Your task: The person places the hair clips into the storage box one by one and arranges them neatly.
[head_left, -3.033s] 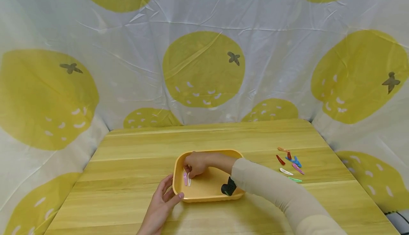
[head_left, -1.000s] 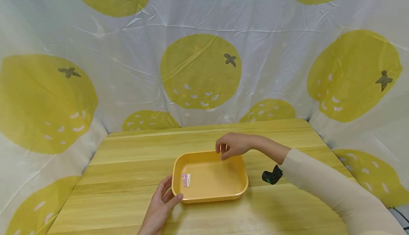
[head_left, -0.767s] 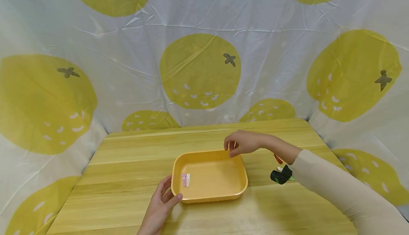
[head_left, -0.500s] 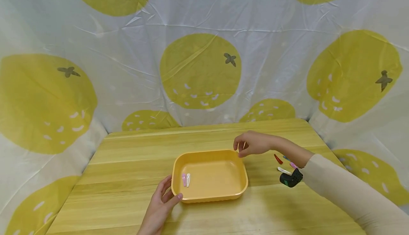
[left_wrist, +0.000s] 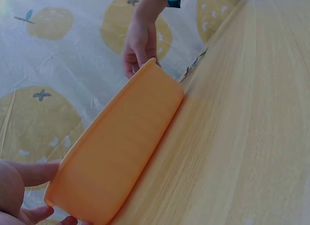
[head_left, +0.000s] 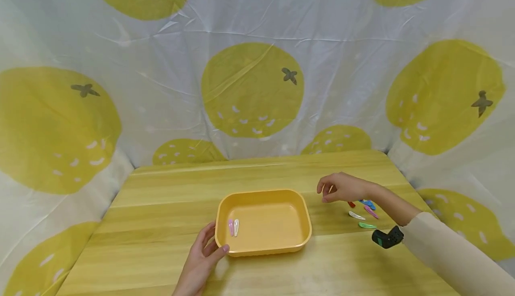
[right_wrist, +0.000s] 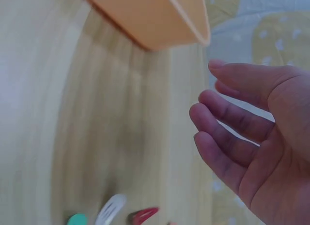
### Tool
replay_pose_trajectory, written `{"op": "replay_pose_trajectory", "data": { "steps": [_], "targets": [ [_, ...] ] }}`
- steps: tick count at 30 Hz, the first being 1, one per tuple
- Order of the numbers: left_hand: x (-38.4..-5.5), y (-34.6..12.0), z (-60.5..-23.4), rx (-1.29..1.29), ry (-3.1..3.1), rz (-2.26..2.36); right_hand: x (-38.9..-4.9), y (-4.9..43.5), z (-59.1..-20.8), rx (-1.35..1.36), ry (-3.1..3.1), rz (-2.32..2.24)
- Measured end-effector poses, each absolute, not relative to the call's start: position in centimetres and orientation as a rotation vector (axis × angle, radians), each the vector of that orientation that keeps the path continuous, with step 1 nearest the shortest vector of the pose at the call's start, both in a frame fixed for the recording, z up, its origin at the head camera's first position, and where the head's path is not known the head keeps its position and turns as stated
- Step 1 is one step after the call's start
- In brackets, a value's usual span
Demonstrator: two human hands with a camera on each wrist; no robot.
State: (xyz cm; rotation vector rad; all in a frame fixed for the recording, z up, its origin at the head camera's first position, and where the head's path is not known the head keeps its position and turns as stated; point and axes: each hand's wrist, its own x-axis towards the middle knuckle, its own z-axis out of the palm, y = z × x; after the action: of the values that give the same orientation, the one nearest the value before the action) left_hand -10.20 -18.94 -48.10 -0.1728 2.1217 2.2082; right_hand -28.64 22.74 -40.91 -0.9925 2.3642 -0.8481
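My left hand [head_left: 201, 255] grips the near left corner of a yellow plastic tray [head_left: 269, 231], its thumb at the rim and the fingers along the outer wall. Inside, at the tray's left end, a pink snap hair clip [head_left: 231, 227] and a white snap hair clip [head_left: 236, 227] lie side by side. To the right of the tray, my right hand [head_left: 342, 188] hovers over the table, fingers loosely bent, thumb apart and nothing held. Below and beyond it lie a red hair clip [right_wrist: 145, 215], a white hair clip [head_left: 356, 215] and a green hair clip [head_left: 367, 225].
Blue hair clips [head_left: 367, 205] and another pink hair clip [head_left: 371, 212] lie in the same loose group, partly behind the right forearm. A black device [head_left: 387, 237] sits at the right wrist. Lemon-print cloth [head_left: 255, 90] hangs behind the wooden table [head_left: 173, 215].
My right hand has left the tray's inside and moved right, uncovering the white clip beside the pink one there. My left hand stays on the tray corner.
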Motion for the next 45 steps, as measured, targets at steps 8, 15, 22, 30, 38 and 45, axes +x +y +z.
{"op": "replay_pose_trajectory", "data": {
  "steps": [8,15,22,30,38,45],
  "targets": [
    [-10.5,-18.9,-48.0,-0.157,2.12,2.2,-27.2,26.4,-43.1,-0.924,2.353,-0.991],
    [-10.5,-19.1,-47.8,-0.194,2.133,2.189,-26.3,29.3,-44.6,-0.864,2.333,-1.064],
    [-10.4,-19.1,-47.9,-0.194,2.127,2.185,-24.9,32.4,-46.0,-0.794,2.347,-1.096],
    [-10.3,-19.0,-47.9,-0.193,2.132,2.178,-24.0,33.3,-47.6,-0.778,2.415,-1.084],
    [-10.3,-18.9,-48.3,-0.202,2.113,2.19,-23.4,32.6,-47.9,-0.841,2.551,-0.982],
    [-10.5,-18.9,-48.4,-0.211,2.119,2.183,-23.4,32.3,-48.0,-0.852,2.533,-0.937]
  ]
}}
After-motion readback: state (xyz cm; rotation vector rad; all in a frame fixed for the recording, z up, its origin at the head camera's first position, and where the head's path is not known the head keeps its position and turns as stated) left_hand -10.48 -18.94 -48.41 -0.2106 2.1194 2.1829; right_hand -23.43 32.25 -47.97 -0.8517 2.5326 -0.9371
